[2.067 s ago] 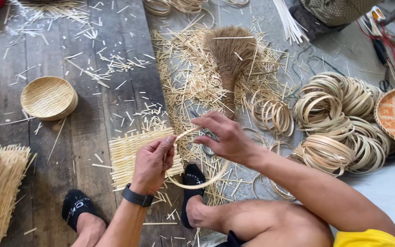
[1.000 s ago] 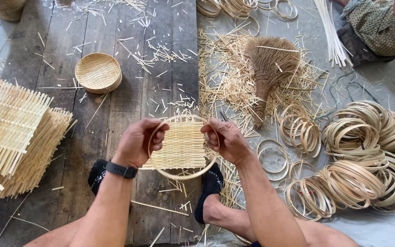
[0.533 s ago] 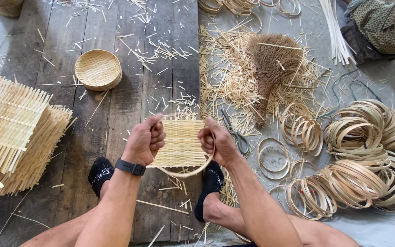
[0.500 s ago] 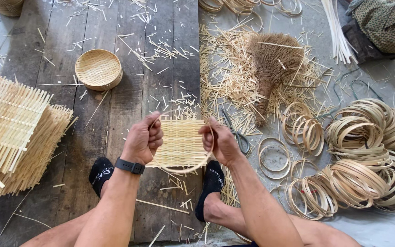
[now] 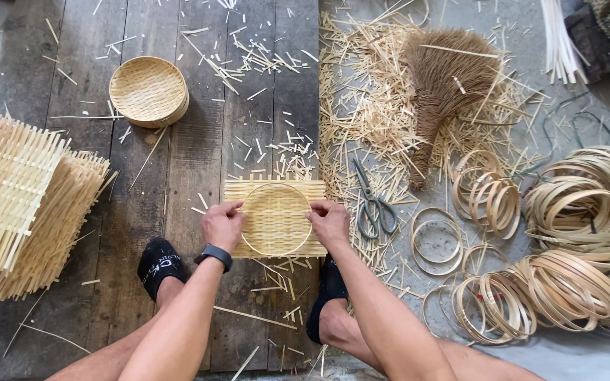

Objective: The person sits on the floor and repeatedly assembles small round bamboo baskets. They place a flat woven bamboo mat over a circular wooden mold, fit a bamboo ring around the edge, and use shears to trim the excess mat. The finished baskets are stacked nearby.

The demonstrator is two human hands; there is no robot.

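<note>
Plank floor (image 5: 199, 148) strewn with splinters; mats (image 5: 19, 201) stacked at left, hoops (image 5: 573, 247) piled at right. Centre, just beyond the feet — a woven mat (image 5: 274, 215) with a hoop (image 5: 277, 252) on it. Left hand (image 5: 222, 226) and right hand (image 5: 330, 223) press its sides, fingers curled on the hoop's edge. Scissors (image 5: 372, 204) just beside the right hand.

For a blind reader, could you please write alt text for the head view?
Both hands, left hand and right hand, press a bamboo ring onto a square woven mat on a plank floor. Scissors lie right; a finished basket sits upper left.
</note>
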